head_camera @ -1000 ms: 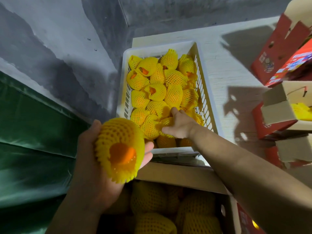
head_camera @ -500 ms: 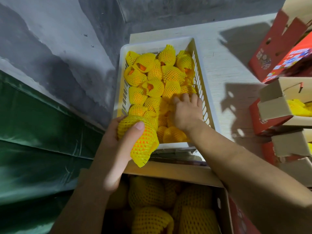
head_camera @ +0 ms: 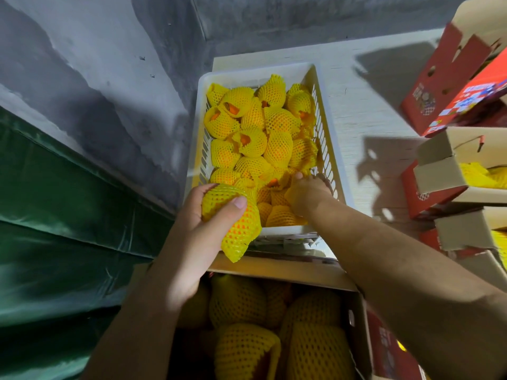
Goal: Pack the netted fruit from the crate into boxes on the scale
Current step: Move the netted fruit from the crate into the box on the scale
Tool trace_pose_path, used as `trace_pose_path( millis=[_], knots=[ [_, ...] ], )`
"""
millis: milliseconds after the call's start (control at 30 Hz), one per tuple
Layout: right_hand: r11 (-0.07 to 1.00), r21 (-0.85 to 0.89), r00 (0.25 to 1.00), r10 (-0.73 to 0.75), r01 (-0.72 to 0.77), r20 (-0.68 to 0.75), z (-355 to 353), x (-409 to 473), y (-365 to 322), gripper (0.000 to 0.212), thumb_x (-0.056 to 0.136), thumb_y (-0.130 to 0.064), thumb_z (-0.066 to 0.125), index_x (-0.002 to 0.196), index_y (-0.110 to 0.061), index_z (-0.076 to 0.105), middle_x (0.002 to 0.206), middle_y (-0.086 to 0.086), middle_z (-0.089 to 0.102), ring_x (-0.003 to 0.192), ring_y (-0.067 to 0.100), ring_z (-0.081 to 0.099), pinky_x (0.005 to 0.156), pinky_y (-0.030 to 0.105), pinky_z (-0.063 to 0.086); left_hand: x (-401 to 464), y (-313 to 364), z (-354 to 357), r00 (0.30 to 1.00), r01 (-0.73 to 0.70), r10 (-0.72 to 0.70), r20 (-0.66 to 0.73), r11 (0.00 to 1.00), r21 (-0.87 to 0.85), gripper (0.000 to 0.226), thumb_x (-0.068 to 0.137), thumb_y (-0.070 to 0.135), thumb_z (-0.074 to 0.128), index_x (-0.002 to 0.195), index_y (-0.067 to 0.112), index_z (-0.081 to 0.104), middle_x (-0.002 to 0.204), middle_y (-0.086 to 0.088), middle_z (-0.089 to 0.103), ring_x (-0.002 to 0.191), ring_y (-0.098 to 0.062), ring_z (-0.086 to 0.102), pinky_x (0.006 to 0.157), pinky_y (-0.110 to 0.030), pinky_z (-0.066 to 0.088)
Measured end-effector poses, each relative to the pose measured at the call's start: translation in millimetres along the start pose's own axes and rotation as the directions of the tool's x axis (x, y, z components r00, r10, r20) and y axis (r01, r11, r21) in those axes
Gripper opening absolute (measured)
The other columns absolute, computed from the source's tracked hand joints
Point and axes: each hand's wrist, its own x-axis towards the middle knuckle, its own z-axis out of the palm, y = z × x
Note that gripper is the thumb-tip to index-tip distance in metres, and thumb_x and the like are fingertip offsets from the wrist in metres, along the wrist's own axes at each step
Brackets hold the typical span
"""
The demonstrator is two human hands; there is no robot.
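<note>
While the left hand [head_camera: 197, 231] grips one yellow foam-netted fruit [head_camera: 233, 218] just before the white slatted plastic crate [head_camera: 327, 138], seemingly ready for boxing, the right hand [head_camera: 307, 194] curls round another fruit inside it.

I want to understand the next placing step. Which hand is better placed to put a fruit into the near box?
The left hand. It already grips a netted fruit just above the open box. The right hand is down among the fruit in the crate, reaching.

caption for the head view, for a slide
Left hand grips a netted fruit; right hand reaches into the white crate.
</note>
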Motion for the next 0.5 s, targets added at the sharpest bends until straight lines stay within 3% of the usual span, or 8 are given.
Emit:
trace_pose_path(
  millis=[100, 167, 200, 267, 333, 400, 500],
  knots=[
    [0.978, 0.177, 0.979, -0.076, 0.111, -0.190, -13, -13, -1, 0.075, 0.091, -0.037, 0.073, 0.149, -0.014, 0.031, 0.150, 0.018, 0.034, 0.133, 0.045, 0.044, 0.108, 0.053, 0.042, 0, 2, -1, 1.000, 0.014, -0.014, -0.006, 0.999, -0.047, 0.068, 0.062, 0.078, 0.076, 0.125, 0.057, 0.060, 0.120, 0.021, 0.070, 0.106, -0.005, 0.073, 0.079, -0.031, 0.061],
    [0.890, 0.405, 0.959, -0.107, 0.211, -0.264, -24, -22, 0, 0.074, 0.083, -0.040, 0.080, 0.144, -0.020, 0.043, 0.143, 0.015, 0.037, 0.115, 0.039, 0.055, 0.099, 0.047, 0.050, 0, 3, -2, 0.999, 0.039, -0.040, -0.007, 0.994, -0.099, 0.071, 0.062, 0.076, 0.079, 0.127, 0.056, 0.060, 0.124, 0.018, 0.070, 0.109, -0.010, 0.073, 0.075, -0.032, 0.063],
    [0.789, 0.558, 0.955, -0.123, 0.258, -0.269, -31, -28, 1, 0.066, 0.081, -0.038, 0.081, 0.138, -0.023, 0.052, 0.138, 0.014, 0.045, 0.108, 0.035, 0.059, 0.095, 0.044, 0.054, 1, 3, -2, 0.999, 0.049, -0.050, -0.002, 0.991, -0.126, 0.072, 0.062, 0.075, 0.081, 0.128, 0.055, 0.059, 0.127, 0.015, 0.069, 0.112, -0.013, 0.073, 0.077, -0.035, 0.063],
    [0.466, 0.843, 0.963, -0.144, 0.270, -0.228, -45, -45, 5, 0.037, 0.077, -0.033, 0.081, 0.112, -0.034, 0.068, 0.116, 0.012, 0.069, 0.098, 0.032, 0.068, 0.080, 0.039, 0.063, 2, 2, -2, 0.999, 0.050, -0.052, -0.004, 0.986, -0.156, 0.075, 0.062, 0.071, 0.083, 0.130, 0.053, 0.057, 0.132, 0.011, 0.067, 0.116, -0.018, 0.071, 0.085, -0.045, 0.064],
    [0.296, 0.929, 0.968, -0.181, 0.221, -0.173, -52, -59, 9, 0.024, 0.071, -0.034, 0.081, 0.092, -0.043, 0.072, 0.103, 0.006, 0.075, 0.094, 0.026, 0.074, 0.069, 0.043, 0.066, 1, 3, -1, 0.999, 0.036, -0.040, -0.021, 0.982, -0.185, 0.080, 0.062, 0.065, 0.085, 0.134, 0.050, 0.053, 0.133, 0.010, 0.066, 0.116, -0.018, 0.071, 0.086, -0.049, 0.063],
    [0.310, 0.918, 0.960, -0.211, 0.246, -0.186, -51, -66, 13, 0.021, 0.073, -0.033, 0.080, 0.088, -0.045, 0.073, 0.088, 0.000, 0.074, 0.083, 0.019, 0.074, 0.065, 0.047, 0.065, -1, 4, 1, 0.999, 0.004, -0.012, -0.038, 0.981, -0.195, 0.085, 0.064, 0.057, 0.087, 0.138, 0.046, 0.047, 0.131, 0.009, 0.068, 0.112, -0.015, 0.073, 0.078, -0.042, 0.064],
    [0.470, 0.831, 0.953, -0.195, 0.297, -0.230, -44, -65, 18, 0.019, 0.078, -0.027, 0.077, 0.092, -0.018, 0.069, 0.063, 0.000, 0.059, 0.057, 0.018, 0.058, 0.056, 0.049, 0.062, -1, 2, 2, 0.998, -0.032, 0.021, -0.054, 0.977, -0.209, 0.085, 0.068, 0.051, 0.087, 0.139, 0.045, 0.041, 0.131, 0.011, 0.068, 0.109, -0.008, 0.073, 0.072, -0.029, 0.061]
  ],
)
